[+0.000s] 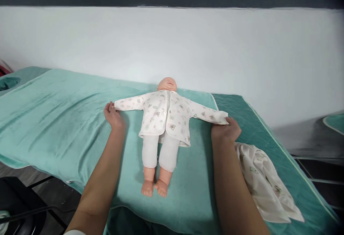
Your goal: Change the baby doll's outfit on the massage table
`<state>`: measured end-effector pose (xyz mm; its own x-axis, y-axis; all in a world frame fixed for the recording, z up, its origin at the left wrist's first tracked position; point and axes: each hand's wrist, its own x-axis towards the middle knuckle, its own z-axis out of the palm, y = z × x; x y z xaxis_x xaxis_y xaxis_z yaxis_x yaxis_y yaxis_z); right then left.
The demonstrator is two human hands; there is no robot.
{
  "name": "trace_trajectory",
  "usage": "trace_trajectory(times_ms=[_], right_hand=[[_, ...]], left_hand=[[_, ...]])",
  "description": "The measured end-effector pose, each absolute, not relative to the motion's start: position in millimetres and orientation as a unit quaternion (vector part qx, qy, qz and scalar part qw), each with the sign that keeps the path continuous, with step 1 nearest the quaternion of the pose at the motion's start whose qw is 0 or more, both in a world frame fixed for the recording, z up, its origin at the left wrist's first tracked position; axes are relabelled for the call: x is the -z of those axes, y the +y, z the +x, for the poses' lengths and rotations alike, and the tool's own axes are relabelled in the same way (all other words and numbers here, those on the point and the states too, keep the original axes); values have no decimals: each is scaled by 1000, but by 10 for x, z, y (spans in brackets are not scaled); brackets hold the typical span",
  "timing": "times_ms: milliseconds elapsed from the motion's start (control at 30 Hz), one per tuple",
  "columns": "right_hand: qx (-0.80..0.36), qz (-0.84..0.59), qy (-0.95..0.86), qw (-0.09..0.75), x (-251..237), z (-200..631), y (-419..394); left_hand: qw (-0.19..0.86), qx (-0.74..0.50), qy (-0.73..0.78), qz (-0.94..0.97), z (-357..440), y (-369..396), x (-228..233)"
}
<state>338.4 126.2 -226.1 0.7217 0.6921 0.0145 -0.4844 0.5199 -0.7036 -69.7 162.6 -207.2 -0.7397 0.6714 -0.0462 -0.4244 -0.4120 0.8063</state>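
Observation:
A baby doll (167, 83) lies on its back on the bed, feet towards me and arms stretched sideways. It wears a white printed baby jacket (178, 116), buttoned in front, over soft white legs with bare feet (147, 188). My left hand (114, 117) has its fingers curled closed at the cuff of the sleeve on the left. At the other side, my right hand (227, 131) pinches the cuff of the sleeve on the right, drawn out straight. Both sleeve ends hide the doll's hands.
A light green blanket (67, 120) covers the bed over a darker green quilted cover (228, 102). Crumpled white printed cloth (268, 188) lies beside my right forearm. Behind is a white wall (172, 41). A black chair (18, 199) stands at the lower left.

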Motion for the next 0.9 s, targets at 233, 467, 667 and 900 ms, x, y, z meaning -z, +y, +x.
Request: trace_trajectory(times_ms=[233,467,667,900], right_hand=[[-182,-422,-346,818,1958,2670,885],[-181,-425,-760,456,1756,1952,456],[-11,-552,-709,440,1821,1939,416],[-35,-552,-686,473,1800,1908,413]], left_hand=[[175,-789,505,304,-459,1391,1956],[370,-612,441,543,-184,1126,1824],[246,-438,387,773,-65,857,1659],[210,-382,369,821,-4,711,1651]])
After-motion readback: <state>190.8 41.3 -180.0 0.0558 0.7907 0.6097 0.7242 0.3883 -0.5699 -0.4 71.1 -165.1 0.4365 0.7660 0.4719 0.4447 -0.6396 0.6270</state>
